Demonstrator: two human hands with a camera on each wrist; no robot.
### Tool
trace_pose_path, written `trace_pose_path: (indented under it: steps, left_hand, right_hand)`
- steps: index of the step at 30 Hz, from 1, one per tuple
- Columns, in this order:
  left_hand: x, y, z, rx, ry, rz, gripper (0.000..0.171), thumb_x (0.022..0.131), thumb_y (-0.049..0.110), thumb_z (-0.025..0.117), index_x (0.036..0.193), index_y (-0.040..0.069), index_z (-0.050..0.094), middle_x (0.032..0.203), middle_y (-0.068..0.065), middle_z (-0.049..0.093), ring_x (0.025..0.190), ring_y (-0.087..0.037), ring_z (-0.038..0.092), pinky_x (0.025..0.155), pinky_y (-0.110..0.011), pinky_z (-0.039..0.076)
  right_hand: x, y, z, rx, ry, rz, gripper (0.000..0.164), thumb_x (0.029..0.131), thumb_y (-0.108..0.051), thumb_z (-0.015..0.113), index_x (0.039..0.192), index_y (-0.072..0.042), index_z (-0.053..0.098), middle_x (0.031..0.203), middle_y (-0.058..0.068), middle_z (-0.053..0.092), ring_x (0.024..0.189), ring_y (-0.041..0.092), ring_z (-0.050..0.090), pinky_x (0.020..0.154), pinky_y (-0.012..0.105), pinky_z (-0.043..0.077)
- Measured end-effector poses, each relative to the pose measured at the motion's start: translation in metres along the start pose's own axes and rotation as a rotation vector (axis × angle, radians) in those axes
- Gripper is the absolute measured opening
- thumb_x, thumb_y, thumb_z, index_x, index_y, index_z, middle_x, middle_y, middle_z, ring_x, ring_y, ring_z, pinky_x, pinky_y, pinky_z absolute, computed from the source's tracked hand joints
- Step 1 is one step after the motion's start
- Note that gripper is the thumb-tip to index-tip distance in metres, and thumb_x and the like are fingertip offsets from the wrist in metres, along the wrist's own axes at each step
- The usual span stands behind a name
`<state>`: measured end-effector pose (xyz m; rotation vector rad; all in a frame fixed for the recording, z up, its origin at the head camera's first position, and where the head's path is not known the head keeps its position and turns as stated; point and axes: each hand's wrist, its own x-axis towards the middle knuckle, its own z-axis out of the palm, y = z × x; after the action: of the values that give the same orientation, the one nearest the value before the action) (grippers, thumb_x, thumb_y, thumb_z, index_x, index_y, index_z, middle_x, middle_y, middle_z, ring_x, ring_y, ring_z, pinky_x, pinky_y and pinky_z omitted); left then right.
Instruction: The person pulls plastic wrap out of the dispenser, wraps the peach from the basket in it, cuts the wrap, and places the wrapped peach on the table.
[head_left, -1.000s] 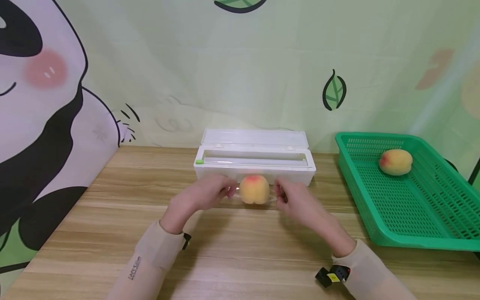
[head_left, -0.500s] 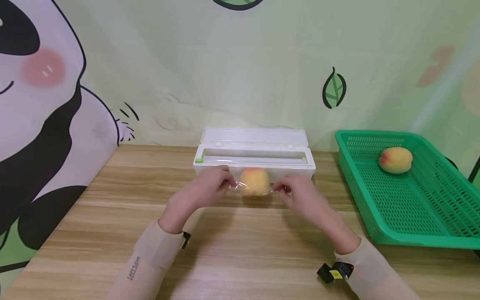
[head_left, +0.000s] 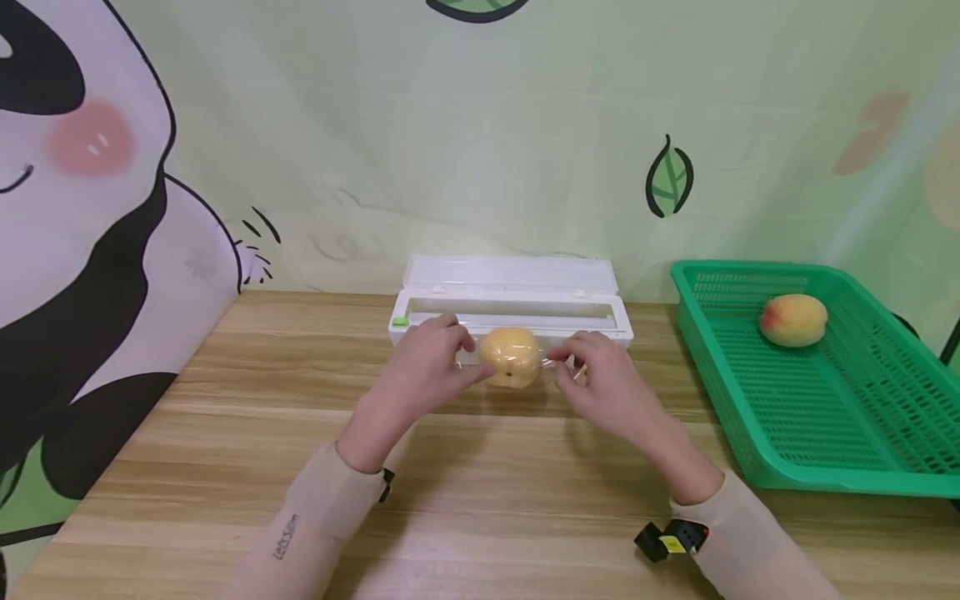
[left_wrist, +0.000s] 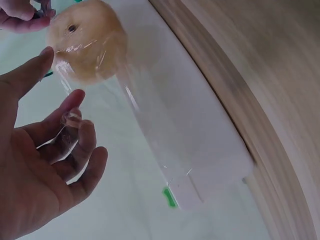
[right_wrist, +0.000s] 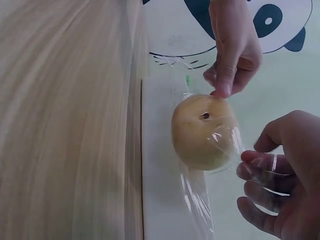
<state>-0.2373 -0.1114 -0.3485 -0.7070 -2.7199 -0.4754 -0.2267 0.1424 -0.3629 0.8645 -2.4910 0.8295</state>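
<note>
A yellow peach (head_left: 512, 354) wrapped in clear cling film (right_wrist: 218, 136) is between my hands, in front of the film dispenser box. Its dark stem pit faces me. My left hand (head_left: 429, 360) reaches its thumb to the peach's edge, while bunched film (left_wrist: 71, 119) sits among its bent fingers. On the other side, my right hand (head_left: 603, 379) has its fingers curled at the gathered film end, with film stretched over the fingertips in the right wrist view. The white dispenser box (head_left: 600, 317) stands behind with its lid raised and a film roll inside.
At the right, a green plastic basket (head_left: 772, 458) holds another peach (head_left: 793, 320). The wooden table (head_left: 480, 517) runs back to a cloth backdrop (head_left: 525, 150) printed with a panda and leaves. A green slider (head_left: 400, 321) sits on the box's left end.
The peach has turned over from its red side, so the stem pit now faces me, and has risen slightly with the hands. My left thumb has stretched out to the peach.
</note>
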Motion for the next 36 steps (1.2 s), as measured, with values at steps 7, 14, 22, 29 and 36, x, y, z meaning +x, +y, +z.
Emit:
trace_pose_path:
  steps: [7,14,22,29,36]
  left_hand:
    - [0.006,0.005,0.003,0.042,0.025,-0.077,0.05,0.081,0.057,0.073,0.089,0.008,0.072,0.087,0.001,0.058,0.075,-0.017,0.056,0.074,-0.034,0.044]
    - [0.01,0.006,0.001,0.064,-0.006,-0.09,0.048,0.089,0.056,0.065,0.093,0.009,0.071,0.092,0.0,0.059,0.08,-0.018,0.057,0.081,-0.04,0.042]
    - [0.014,0.005,0.0,0.05,-0.012,-0.115,0.044,0.093,0.053,0.06,0.093,0.011,0.071,0.092,0.001,0.055,0.078,-0.017,0.055,0.082,-0.044,0.04]
    - [0.017,0.004,0.001,0.054,-0.002,-0.113,0.044,0.096,0.053,0.055,0.095,0.011,0.07,0.094,0.0,0.053,0.081,-0.018,0.054,0.085,-0.045,0.039]
    - [0.021,0.005,0.001,0.054,-0.001,-0.117,0.045,0.099,0.053,0.05,0.098,0.012,0.069,0.097,-0.002,0.054,0.084,-0.02,0.054,0.084,-0.043,0.038]
  right_hand:
    - [0.003,0.001,0.001,-0.016,0.009,0.009,0.024,0.08,-0.016,0.083,0.097,-0.006,0.07,0.092,-0.002,0.064,0.084,0.02,0.059,0.071,0.027,0.046]
    - [0.007,0.001,0.003,-0.026,-0.005,0.053,0.04,0.074,-0.024,0.088,0.103,-0.006,0.068,0.099,0.001,0.064,0.089,0.02,0.059,0.075,0.028,0.046]
    - [0.012,0.0,0.004,-0.042,-0.002,0.087,0.04,0.077,-0.024,0.086,0.107,-0.006,0.068,0.104,0.004,0.065,0.096,0.023,0.06,0.078,0.033,0.047]
    - [0.013,0.001,0.001,-0.051,0.022,0.062,0.038,0.079,-0.027,0.085,0.105,-0.005,0.069,0.11,0.006,0.062,0.107,0.025,0.057,0.089,0.038,0.044]
    - [0.016,-0.002,-0.005,-0.164,0.14,-0.009,0.054,0.074,-0.035,0.088,0.112,-0.002,0.068,0.129,0.011,0.056,0.124,0.03,0.049,0.112,0.049,0.013]
